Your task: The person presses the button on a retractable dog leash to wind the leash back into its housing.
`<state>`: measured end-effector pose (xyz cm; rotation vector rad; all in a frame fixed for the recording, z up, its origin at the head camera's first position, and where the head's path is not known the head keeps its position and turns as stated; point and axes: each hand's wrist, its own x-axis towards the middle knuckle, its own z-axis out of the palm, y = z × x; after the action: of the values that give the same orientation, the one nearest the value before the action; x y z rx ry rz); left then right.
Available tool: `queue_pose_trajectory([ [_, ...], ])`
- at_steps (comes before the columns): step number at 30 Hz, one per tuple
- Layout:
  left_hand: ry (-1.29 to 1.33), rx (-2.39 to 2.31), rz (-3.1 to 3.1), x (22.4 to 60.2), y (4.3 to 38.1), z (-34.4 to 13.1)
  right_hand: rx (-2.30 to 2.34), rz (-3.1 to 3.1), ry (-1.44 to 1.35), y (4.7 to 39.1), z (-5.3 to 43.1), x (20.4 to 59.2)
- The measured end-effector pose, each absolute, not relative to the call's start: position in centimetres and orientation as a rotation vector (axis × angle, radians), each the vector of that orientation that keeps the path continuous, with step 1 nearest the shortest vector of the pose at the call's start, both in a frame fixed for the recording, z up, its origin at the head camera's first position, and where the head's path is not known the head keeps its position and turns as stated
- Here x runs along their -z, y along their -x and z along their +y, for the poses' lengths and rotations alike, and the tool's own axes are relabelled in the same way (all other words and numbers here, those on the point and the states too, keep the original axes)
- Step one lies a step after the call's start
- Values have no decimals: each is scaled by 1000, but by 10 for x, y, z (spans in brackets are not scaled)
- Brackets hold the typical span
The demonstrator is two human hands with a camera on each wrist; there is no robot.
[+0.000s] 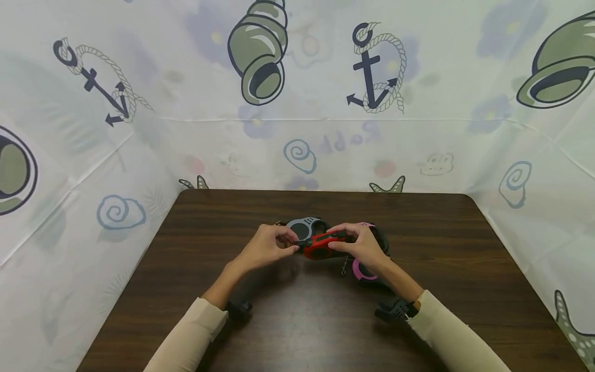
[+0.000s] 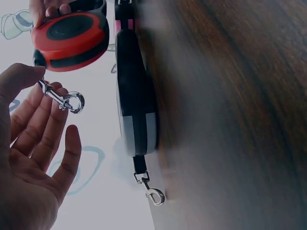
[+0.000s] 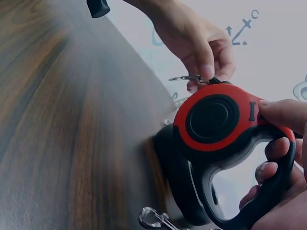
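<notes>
A red-and-black retractable dog leash (image 1: pixel 318 248) is held up near the middle of the table. My right hand (image 1: pixel 364 245) grips its black loop handle, with the thumb (image 3: pixel 283 112) on the body near the button. My left hand (image 1: pixel 267 245) pinches the short strap end at the leash's nozzle, and the silver snap hook (image 2: pixel 72 101) hangs by its fingers. Just behind stands a grey-and-black retractable leash (image 1: pixel 303 226), its own snap hook (image 2: pixel 156 196) on the table. A pink-and-black leash (image 1: pixel 364 271) is partly hidden by the right hand and wrist.
The dark wood-grain table (image 1: pixel 297 330) runs back to a printed cloth backdrop (image 1: pixel 297 62) with anchors and shells. A small metal hook (image 1: pixel 344 267) lies beside the pink leash. Black wrist devices (image 1: pixel 239 311) sit under both forearms.
</notes>
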<state>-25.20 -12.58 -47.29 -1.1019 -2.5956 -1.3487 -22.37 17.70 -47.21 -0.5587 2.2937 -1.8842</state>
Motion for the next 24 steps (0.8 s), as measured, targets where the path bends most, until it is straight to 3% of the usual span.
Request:
queue_pose_trajectory([
  [24, 1207, 1371, -2723, 480, 252, -151, 1919, 2219, 402, 207, 146, 486],
])
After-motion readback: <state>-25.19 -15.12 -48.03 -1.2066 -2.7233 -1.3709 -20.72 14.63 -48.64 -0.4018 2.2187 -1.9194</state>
